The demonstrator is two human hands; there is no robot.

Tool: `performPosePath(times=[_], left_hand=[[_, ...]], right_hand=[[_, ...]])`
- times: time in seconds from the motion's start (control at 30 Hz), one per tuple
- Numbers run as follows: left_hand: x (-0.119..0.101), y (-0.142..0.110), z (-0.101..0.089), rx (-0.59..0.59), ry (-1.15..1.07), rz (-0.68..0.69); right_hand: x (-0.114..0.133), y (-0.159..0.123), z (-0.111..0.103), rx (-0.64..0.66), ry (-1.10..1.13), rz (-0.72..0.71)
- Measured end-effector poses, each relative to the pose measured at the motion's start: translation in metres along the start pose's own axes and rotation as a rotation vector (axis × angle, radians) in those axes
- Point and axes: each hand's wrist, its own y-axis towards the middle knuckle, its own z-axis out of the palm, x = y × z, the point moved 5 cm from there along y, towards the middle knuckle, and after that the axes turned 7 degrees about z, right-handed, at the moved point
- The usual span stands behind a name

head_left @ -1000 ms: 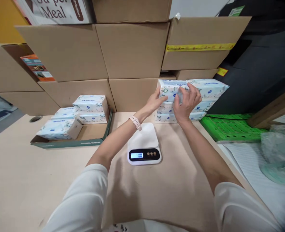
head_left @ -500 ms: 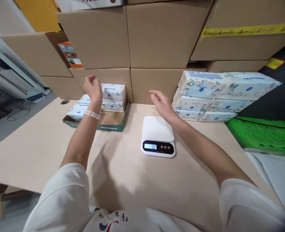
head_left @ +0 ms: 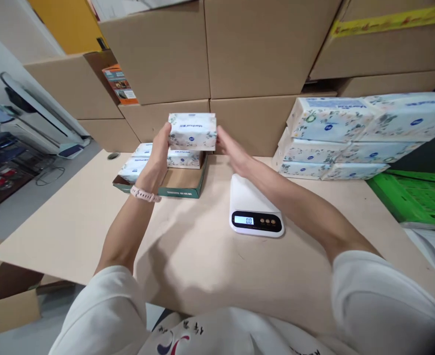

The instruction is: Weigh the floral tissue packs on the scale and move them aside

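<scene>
Cardboard covers the bench, with the scale [head_left: 256, 209] nearest. Beyond and left of the scale, the left hand [head_left: 157, 157] and right hand [head_left: 230, 152] clamp a tissue pack [head_left: 192, 131] by its ends, lifted above the tray [head_left: 180, 183]. It looks light, soft and slick-wrapped; flat end grips suit it.

Scale [head_left: 252, 204] mid-table, tray [head_left: 182, 186] of packs left behind, stacked packs [head_left: 335, 143] right, boxes [head_left: 239, 49] behind.
</scene>
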Motion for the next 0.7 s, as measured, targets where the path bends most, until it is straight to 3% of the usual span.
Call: performPosePath(times=[0.13, 0.23, 0.3, 0.4, 0.53, 0.6, 0.7], left_hand=[[-0.021, -0.073, 0.057, 0.192, -0.045, -0.036], [-0.017, -0.123, 0.093, 0.354, -0.073, -0.097], [-0.007, -0.144, 0.109, 0.45, -0.075, -0.147], [0.011, -0.158, 0.121, 0.536, -0.06, -0.224], [0.029, -0.164, 0.124, 0.544, -0.038, -0.266], [0.037, -0.169, 0.122, 0.521, -0.022, -0.278], [0.053, -0.175, 0.113, 0.389, -0.025, -0.295]], right_hand=[[0.026, -0.1, -0.059, -0.117, -0.104, -0.054], [0.018, -0.163, -0.09, -0.232, -0.174, -0.004], [0.002, -0.193, -0.103, -0.318, -0.201, 0.04], [-0.023, -0.217, -0.114, -0.386, -0.216, 0.088], [-0.051, -0.226, -0.121, -0.368, -0.188, 0.164], [-0.062, -0.227, -0.124, -0.387, -0.191, 0.179], [-0.078, -0.233, -0.133, -0.534, -0.17, 0.129]])
